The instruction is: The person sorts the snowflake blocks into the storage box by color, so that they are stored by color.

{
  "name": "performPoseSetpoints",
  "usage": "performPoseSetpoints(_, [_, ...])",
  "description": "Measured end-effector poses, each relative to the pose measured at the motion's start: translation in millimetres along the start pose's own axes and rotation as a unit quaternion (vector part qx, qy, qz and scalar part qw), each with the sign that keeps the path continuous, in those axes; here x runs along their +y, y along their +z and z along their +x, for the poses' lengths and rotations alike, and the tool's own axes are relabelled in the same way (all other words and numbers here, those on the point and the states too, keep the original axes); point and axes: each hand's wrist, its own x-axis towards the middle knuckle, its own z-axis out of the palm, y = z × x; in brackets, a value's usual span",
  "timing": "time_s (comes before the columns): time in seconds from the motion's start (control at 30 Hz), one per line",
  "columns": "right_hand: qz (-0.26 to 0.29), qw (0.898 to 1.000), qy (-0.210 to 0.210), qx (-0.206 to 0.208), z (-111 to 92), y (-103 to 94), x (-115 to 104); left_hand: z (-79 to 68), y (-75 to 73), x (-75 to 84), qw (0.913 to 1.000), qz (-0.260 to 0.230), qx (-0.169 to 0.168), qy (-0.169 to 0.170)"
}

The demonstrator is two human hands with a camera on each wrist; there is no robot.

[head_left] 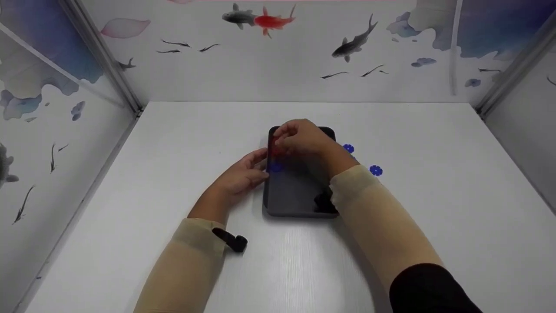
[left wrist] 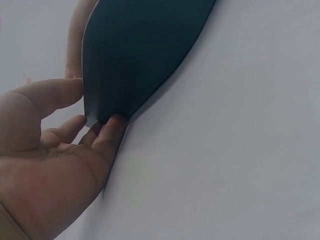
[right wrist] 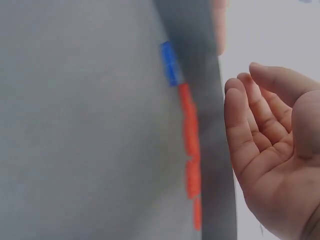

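A black rectangular tray (head_left: 291,191) lies on the white table. Along its left inner wall runs a row of red pieces (right wrist: 191,125) with a blue piece (right wrist: 169,64) at one end. My left hand (head_left: 241,174) is at the tray's left side, thumb and fingertips touching the outer wall (left wrist: 135,50). Over the tray's far left corner hovers my right hand (head_left: 304,137), close above the red pieces. The right wrist view shows its fingers loosely bent, with nothing between thumb and fingertips.
Right of the tray lie two blue flower-shaped plastic pieces, one farther back (head_left: 349,148) and one nearer (head_left: 376,170). A bit of green shows between them, mostly hidden by the right forearm. Printed panels enclose the table at the back and sides.
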Motion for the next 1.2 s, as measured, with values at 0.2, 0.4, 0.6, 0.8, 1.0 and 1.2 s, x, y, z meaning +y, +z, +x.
performPoseSetpoints(0.2, [0.024, 1.0, -0.013, 0.009, -20.4, -27.3, -18.7, -0.7, -0.2, -2.2, 0.9999, -0.012, 0.005, 0.004])
performPoseSetpoints(0.4, [0.013, 0.999, -0.004, 0.043, -47.7, -68.3, -7.4, -1.0, -0.4, -2.6, 0.9998, -0.012, 0.014, 0.005])
performPoseSetpoints(0.6, [-0.007, 0.996, 0.035, 0.082, -65.9, -100.3, 28.0, -2.0, -0.2, -0.9, 0.9999, -0.008, 0.013, 0.002])
performPoseSetpoints(0.8, [-0.004, 0.991, 0.086, 0.099, -71.9, -118.6, 51.6, -1.8, -0.1, -0.9, 0.9998, -0.011, 0.014, -0.001])
performPoseSetpoints(1.0, [-0.002, 0.987, 0.119, 0.111, -66.7, -127.1, 73.0, -0.5, 1.9, -2.5, 0.9998, -0.012, 0.018, 0.004])
performPoseSetpoints(1.2, [-0.022, 0.985, 0.142, 0.101, -64.5, -130.8, 86.2, 0.3, 2.7, -0.9, 0.9998, -0.014, 0.009, 0.007])
